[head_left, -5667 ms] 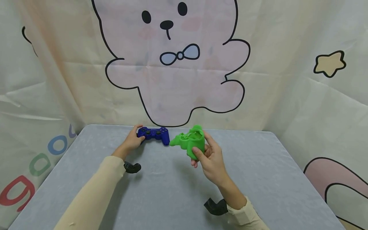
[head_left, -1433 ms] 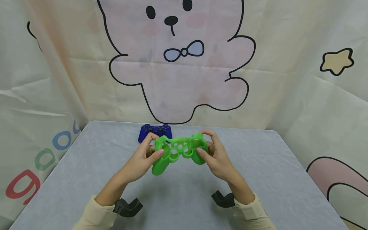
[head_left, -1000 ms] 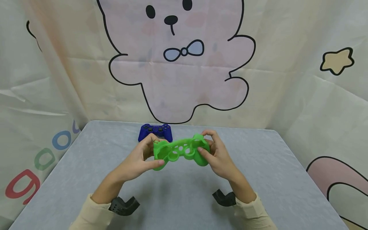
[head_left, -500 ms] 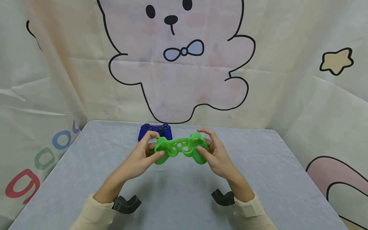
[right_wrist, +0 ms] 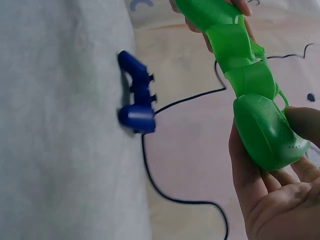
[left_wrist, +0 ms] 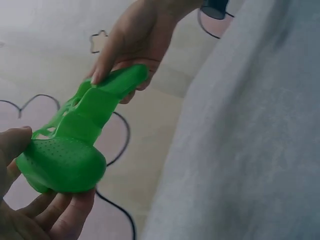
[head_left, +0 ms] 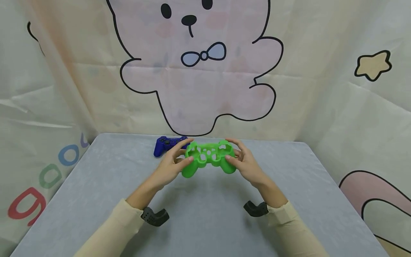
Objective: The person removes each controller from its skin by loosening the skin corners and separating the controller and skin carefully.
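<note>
A bright green silicone game controller cover (head_left: pixel 210 153), hollow with cut-out holes, is held up above the table between both hands. My left hand (head_left: pixel 170 166) grips its left handle, thumb on the near face. My right hand (head_left: pixel 250 166) pinches the right handle in the same way. In the right wrist view the cover (right_wrist: pixel 250 80) appears from its side, with the right hand's fingers (right_wrist: pixel 245 170) around one handle. A dark blue game controller (head_left: pixel 163 144) lies behind on the table, partly hidden by my left hand; the right wrist view shows it (right_wrist: pixel 137 100) apart from the cover.
A grey-blue cloth covers the table (head_left: pixel 205 221). Its far edge meets a hanging curtain (head_left: pixel 208 96) with a cartoon bear, and more printed fabric hangs at both sides. A black wrist mount (head_left: pixel 155 216) sits on each wrist.
Earlier my left hand touched the blue controller while my right hand alone held the green cover. Both hands then gripped the cover, turned it about, and have now raised it slightly farther from me.
</note>
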A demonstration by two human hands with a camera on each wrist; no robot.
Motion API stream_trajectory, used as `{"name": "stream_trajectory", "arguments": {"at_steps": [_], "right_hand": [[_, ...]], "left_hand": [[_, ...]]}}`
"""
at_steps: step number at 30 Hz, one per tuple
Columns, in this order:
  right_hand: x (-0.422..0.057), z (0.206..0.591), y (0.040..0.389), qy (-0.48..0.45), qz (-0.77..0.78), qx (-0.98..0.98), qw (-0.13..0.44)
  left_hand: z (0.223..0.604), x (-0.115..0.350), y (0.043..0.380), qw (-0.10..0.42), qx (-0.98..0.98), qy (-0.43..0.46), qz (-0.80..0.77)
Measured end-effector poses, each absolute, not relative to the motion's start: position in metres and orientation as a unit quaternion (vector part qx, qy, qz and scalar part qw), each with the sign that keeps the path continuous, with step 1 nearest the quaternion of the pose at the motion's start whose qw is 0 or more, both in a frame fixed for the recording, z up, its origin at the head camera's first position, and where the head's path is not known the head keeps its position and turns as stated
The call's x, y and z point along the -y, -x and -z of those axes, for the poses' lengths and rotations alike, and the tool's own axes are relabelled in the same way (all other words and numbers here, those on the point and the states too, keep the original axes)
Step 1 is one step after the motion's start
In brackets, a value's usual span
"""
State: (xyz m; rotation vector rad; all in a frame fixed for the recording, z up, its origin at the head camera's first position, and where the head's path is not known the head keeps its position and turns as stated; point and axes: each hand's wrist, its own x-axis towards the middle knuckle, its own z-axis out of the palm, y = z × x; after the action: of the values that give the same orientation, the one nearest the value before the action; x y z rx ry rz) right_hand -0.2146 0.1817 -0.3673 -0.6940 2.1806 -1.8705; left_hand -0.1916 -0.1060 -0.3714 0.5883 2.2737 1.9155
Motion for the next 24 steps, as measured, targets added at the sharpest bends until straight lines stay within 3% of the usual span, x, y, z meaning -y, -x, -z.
{"name": "stream_trajectory", "arguments": {"at_steps": [10,24], "right_hand": [[-0.204,0.404,0.23,0.158,0.623,-0.755,0.128],[-0.195,0.438,0.231,0.138,0.569,-0.807,0.077]], "left_hand": [[0.407,0.082,0.222,0.099,-0.757,-0.134,-0.631],[0.443,0.072,0.226,0.059,-0.785,-0.139,-0.601]]}}
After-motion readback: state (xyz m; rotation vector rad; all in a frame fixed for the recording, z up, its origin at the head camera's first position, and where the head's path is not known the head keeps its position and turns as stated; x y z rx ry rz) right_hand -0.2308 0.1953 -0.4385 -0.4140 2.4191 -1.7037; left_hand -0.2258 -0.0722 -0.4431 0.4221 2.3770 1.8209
